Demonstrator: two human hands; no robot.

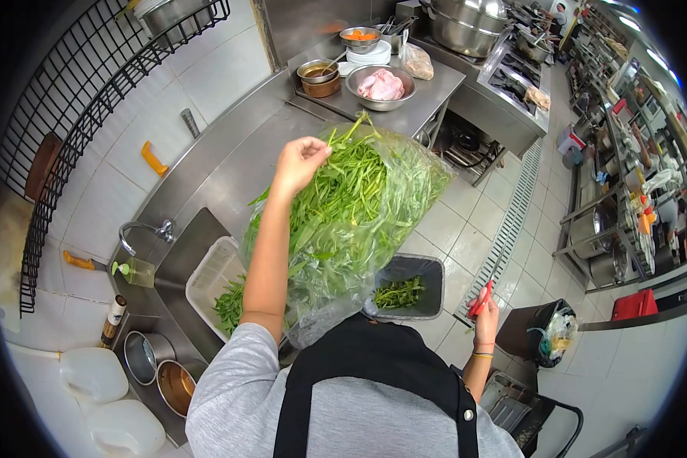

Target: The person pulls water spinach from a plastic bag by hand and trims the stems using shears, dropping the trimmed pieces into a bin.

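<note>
My left hand (301,162) is closed in a pinch at the stem ends of some leafy greens (351,179). The greens lie heaped in an open clear plastic bag (408,172) that spreads across the counter and sink edge. Out to the right, my right hand (485,319) is wrapped round red-handled scissors (479,301), held away from the greens above the floor. Below the bag, a dark bin (433,286) has cut green pieces (398,293) in it. A white plastic basket (200,276) in the sink holds more greens (230,307), partly hidden by my left arm.
Raw poultry in a steel bowl (406,93) sits at the back, near stacked white plates (369,55) and diced orange food (359,35). A tap (146,229) rises beside the sink. Another bin (538,336), a floor drain grate (507,229) and loaded shelving stand right. A wire rack hangs left.
</note>
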